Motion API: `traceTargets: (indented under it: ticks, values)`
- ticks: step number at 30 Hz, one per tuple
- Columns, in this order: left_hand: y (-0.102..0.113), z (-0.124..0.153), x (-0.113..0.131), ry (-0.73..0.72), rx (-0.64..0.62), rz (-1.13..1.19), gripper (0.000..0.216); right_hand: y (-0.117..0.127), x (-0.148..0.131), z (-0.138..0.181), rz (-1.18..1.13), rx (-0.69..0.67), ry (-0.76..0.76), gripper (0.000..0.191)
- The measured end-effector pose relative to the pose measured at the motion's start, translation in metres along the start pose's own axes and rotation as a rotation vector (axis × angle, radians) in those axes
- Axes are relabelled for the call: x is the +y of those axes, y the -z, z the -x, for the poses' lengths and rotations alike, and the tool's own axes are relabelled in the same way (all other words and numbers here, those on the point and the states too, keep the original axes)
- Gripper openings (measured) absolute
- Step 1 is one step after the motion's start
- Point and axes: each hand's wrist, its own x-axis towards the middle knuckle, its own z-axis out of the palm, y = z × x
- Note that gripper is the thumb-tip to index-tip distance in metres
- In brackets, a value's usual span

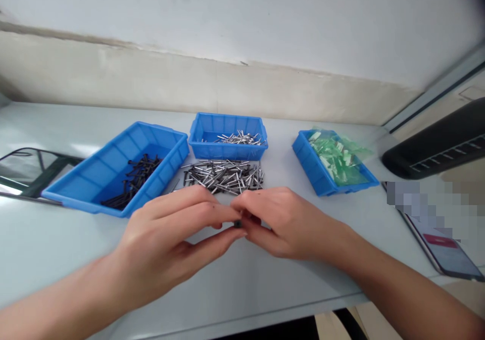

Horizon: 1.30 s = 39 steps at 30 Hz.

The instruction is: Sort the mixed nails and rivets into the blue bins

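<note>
My left hand (172,234) is closed in a pinch, with a small black part (237,224) showing between thumb and forefinger. My right hand (290,221) meets it fingertip to fingertip and is also closed; what its fingers pinch is mostly hidden behind them. Just beyond the hands lies a loose pile of silver metal pins (227,174) with some dark pieces among them. On the left, a blue bin (91,173) contains black screw-like parts (142,176). Behind the pile, another blue bin (227,150) holds thin silver pins (242,138).
A third blue bin (308,165), filled with green plastic packets (337,160), stands to the right. Farther right are a black cylindrical bottle (435,143) and a phone (443,244). A dark-framed clear object (41,173) lies at the far left. The wall (212,82) bounds the table's back.
</note>
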Motion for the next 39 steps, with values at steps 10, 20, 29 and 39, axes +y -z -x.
traceTargets:
  ticks: [10, 20, 29, 39]
  values:
    - [-0.0017, 0.0012, 0.0014, 0.007, 0.037, -0.069, 0.012, 0.0029, 0.0048, 0.0033, 0.007, 0.052, -0.026, 0.007]
    - [-0.0009, -0.0024, 0.0013, 0.107, 0.11, -0.132, 0.006, 0.008, 0.0056, 0.003, 0.099, 0.21, -0.005, 0.007]
    - [-0.0067, -0.002, -0.0056, 0.106, 0.004, -0.083, 0.007, 0.0077, 0.0047, 0.003, 0.092, 0.331, 0.092, 0.008]
    - [-0.0068, -0.0016, -0.0084, 0.049, -0.095, -0.035, 0.009, -0.0004, 0.002, 0.0034, 0.068, 0.271, 0.162, 0.008]
